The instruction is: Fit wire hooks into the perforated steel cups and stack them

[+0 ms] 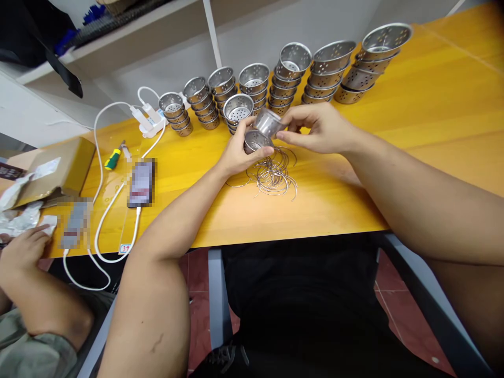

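My left hand (237,152) is closed around a perforated metal cup (256,143), whose open top faces up. Pinched in the fingers of my right hand (321,128) is a small shiny metal cup (268,124), tilted and a little blurred just above the perforated one. I cannot tell whether the two cups touch. Under and in front of my hands lies a loose heap of thin curved metal wires (275,176). Right behind my left hand stands a short stack of perforated cups (238,109).
Several stacks of perforated metal cups (331,79) line the back of the yellow table (338,205). To the left are a power strip (154,126) with white cables, a green-and-yellow-handled tool (113,158), a phone (142,182) and a cardboard box (63,170). Another person's hand (25,249) rests at far left.
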### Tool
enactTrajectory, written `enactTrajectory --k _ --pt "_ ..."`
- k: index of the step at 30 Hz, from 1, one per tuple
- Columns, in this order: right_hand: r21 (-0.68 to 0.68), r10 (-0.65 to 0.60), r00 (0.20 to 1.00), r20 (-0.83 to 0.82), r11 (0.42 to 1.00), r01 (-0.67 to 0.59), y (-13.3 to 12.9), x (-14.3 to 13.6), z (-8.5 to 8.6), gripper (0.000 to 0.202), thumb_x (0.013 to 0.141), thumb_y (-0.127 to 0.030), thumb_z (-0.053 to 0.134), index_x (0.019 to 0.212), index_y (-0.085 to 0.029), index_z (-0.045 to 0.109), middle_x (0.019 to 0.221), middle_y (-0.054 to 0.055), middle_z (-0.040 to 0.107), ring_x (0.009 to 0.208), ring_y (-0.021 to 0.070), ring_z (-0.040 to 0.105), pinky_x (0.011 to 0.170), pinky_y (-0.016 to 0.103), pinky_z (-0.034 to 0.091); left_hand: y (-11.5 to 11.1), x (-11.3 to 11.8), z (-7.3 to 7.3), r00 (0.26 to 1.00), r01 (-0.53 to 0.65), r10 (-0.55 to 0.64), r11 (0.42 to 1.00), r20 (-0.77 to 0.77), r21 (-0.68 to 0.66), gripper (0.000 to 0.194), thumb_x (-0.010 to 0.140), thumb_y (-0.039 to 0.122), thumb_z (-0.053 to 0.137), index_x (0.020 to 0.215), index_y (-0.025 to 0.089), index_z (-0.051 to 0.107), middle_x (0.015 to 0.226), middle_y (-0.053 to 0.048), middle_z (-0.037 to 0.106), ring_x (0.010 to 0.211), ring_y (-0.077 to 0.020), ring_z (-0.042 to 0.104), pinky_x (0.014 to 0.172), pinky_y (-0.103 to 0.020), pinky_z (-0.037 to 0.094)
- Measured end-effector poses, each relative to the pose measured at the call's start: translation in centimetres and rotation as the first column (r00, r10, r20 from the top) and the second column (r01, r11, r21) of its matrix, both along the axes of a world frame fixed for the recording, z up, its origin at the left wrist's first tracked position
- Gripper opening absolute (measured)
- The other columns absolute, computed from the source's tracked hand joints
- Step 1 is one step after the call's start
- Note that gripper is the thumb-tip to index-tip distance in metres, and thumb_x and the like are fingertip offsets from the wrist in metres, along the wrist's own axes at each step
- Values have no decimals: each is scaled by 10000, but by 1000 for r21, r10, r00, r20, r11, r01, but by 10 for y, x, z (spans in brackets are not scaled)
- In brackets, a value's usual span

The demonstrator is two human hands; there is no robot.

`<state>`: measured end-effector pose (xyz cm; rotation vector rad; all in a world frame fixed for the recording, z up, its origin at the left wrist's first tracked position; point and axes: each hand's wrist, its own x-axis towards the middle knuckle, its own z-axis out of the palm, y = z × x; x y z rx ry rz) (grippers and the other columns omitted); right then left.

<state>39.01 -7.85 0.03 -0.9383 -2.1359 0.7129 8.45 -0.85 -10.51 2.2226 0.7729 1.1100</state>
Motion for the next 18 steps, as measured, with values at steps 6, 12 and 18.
enactTrajectory --k 6,12,18 --pt "128 -183 889 421 982 141 13 21 8 185 1211 -371 764 1266 -243 885 1374 218 919 1177 405 811 1064 561 584 10 -2 -11 998 10 -8 999 -68 30 1592 649 1229 965 1863 325 474 1782 -218 678 1706 -485 740 1443 -696 629" --pt "140 -261 759 597 965 222 27 19 -10 187 1194 -337 787 1298 -256 918 1395 204 927 1193 430 823 962 543 621 -9 4 6 998 33 -35 998 -51 -54 1509 627 1213 996 1757 314 557 1672 -185 754 1548 -435 816 1379 -645 658" --pt "169 -231 950 208 966 197 0 6 6 259 1262 -496 732 1304 -296 891 1466 213 844 1288 434 789 1198 627 622 -23 7 23 999 33 -35 994 -18 -107 1256 770 1136 1003 1613 258 693 1579 -180 865 1482 -393 855 1359 -567 668"
